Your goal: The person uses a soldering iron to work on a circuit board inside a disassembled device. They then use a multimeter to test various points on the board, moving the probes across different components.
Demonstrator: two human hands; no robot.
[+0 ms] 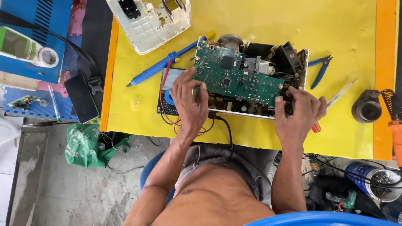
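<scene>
1. Both forearms are extending upward from the seated person's bare torso toward the opened white device housing [255, 112], which is sitting at the near edge of the yellow mat [343, 29].
2. Left hand [190, 100] is resting palm-down on the housing's left end, fingers curled and pressing against the edge of the green circuit board [236, 75]; the thumb is lying along the front wall.
3. Right hand [299, 113] is gripping the housing's right end, fingers bent inward over the wiring; whether they are pinching a part cannot be told.
4. Multimeter [168, 98] is lying partly under the left hand, its red and black leads looping toward the mat edge.
5. Blue soldering tool [161, 65], white cover [150, 23] and blue pliers [320, 69] are lying farther out.
</scene>
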